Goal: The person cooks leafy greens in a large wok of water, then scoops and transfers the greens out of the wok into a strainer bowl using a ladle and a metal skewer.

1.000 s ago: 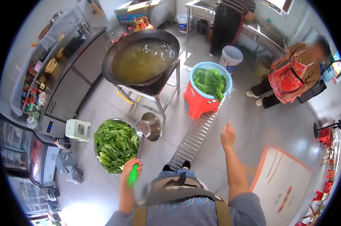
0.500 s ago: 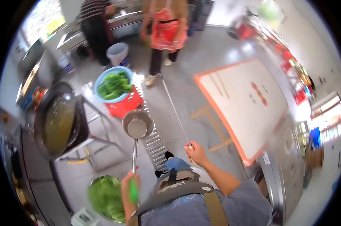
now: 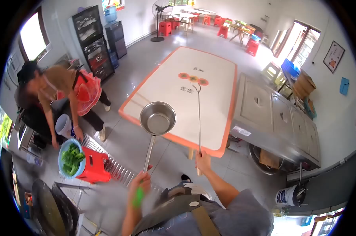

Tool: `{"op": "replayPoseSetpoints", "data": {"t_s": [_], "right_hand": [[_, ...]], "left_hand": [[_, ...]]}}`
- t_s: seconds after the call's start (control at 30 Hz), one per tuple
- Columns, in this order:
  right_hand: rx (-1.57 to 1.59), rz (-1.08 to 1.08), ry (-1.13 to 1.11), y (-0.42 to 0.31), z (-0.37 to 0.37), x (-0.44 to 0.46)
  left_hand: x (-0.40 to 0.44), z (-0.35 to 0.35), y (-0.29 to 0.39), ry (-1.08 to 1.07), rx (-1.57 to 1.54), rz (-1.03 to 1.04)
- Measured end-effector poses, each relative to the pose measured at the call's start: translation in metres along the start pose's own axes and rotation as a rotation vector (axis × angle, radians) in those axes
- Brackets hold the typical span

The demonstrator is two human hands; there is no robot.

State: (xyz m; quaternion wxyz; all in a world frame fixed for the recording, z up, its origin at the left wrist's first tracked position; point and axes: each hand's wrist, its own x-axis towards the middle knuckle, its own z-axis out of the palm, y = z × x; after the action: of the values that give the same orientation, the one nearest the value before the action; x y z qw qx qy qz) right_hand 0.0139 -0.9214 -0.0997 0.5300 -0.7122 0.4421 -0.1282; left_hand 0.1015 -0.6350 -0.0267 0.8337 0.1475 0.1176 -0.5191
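My left hand is closed round the handle of a steel ladle, whose deep round bowl looks empty. Something bright green shows at that wrist. My right hand grips the wooden end of a long thin metal hook, which points up and away over the white table with its orange rim. Both tools are held in the air in front of me. At the left, leafy greens fill a light blue basket on a red stool.
A person in a red apron bends beside a white bucket at the left. A large wok is at the lower left. Right of the table is a steel counter. A drain grate crosses the floor.
The view has swung right, from the wok and greens to the table. Both hands still hold their tools. The person in the apron now bends toward the bucket and basket.
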Motion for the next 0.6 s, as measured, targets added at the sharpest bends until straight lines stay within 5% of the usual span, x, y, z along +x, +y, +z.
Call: {"op": "replayPoseSetpoints", "data": {"t_s": [0.3, 0.6], "right_hand": [[-0.467, 0.013, 0.1, 0.057, -0.073, 0.155], [-0.546, -0.103, 0.023, 0.06, -0.075, 0.224]], "left_hand": [[0.209, 0.031, -0.056, 0.135, 0.186, -0.058], [0.282, 0.058, -0.071, 0.201, 0.305, -0.142]]}}
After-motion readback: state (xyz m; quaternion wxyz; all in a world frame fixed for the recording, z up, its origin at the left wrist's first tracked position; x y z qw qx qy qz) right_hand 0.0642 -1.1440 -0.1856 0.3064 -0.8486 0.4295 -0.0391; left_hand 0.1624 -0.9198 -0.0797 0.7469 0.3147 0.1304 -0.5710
